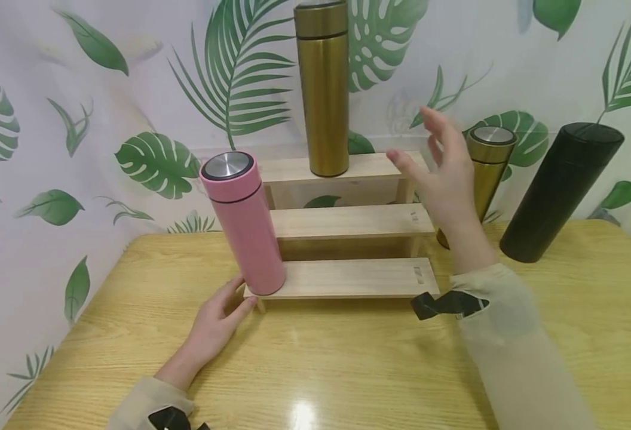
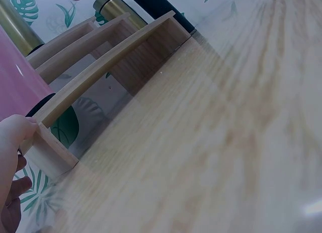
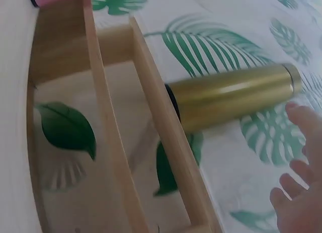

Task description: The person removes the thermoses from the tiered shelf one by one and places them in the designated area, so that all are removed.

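A three-step wooden stand [image 1: 348, 221] stands on the table. My left hand [image 1: 216, 322] grips the left end of its lowest step, the thumb at the front corner and the fingers curled by the side panel [image 2: 50, 155]. Just above that hand, a pink thermos [image 1: 248, 230] with a steel-topped lid stands on the same step. On the top step a tall gold thermos [image 1: 323, 95] stands upright. My right hand [image 1: 447, 173] is raised in the air to the right of it, fingers spread and holding nothing; the right wrist view shows its fingertips near the gold thermos's lid end [image 3: 297, 79].
A second gold thermos [image 1: 487, 167] stands on the table right of the stand, partly behind my right hand. Beside it is a black thermos [image 1: 560, 191]. A leaf-patterned cloth [image 1: 149, 107] hangs behind the wooden table [image 1: 348, 358].
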`<state>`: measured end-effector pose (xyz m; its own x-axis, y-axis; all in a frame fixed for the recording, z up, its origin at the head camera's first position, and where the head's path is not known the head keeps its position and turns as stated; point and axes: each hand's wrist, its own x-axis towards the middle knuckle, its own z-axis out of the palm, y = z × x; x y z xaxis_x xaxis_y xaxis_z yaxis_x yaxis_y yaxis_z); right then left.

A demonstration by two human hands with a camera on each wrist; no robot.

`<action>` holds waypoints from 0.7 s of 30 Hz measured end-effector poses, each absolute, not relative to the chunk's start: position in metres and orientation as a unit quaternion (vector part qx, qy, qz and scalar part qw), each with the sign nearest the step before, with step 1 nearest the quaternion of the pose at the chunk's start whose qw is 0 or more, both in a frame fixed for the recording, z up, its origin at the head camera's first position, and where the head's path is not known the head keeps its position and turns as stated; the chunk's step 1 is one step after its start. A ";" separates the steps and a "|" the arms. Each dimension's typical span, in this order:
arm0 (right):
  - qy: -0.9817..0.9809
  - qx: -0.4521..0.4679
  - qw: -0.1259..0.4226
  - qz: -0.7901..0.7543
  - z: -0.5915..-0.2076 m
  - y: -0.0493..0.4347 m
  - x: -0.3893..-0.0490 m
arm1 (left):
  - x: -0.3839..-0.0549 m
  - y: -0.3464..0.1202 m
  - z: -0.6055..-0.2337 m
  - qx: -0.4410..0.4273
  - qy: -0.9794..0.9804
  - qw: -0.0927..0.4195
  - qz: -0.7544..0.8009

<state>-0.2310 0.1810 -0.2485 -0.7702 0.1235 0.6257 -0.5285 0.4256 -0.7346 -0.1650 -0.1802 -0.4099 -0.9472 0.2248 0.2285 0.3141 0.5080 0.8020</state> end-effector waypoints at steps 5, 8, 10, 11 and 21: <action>-0.789 0.203 0.270 0.513 -0.233 0.152 -0.241 | -0.165 -0.180 -0.410 -0.154 -0.870 0.046 -0.466; -0.790 0.216 0.258 0.512 -0.222 0.137 -0.247 | -0.165 -0.180 -0.409 -0.153 -0.870 0.045 -0.467; -0.793 0.214 0.256 0.511 -0.214 0.128 -0.252 | -0.165 -0.180 -0.409 -0.155 -0.869 0.047 -0.467; -0.796 0.212 0.258 0.506 -0.210 0.124 -0.255 | -0.165 -0.180 -0.409 -0.155 -0.869 0.047 -0.468; -0.821 0.220 0.406 0.336 -0.155 0.102 -0.280 | -0.164 -0.180 -0.409 -0.154 -0.869 0.049 -0.467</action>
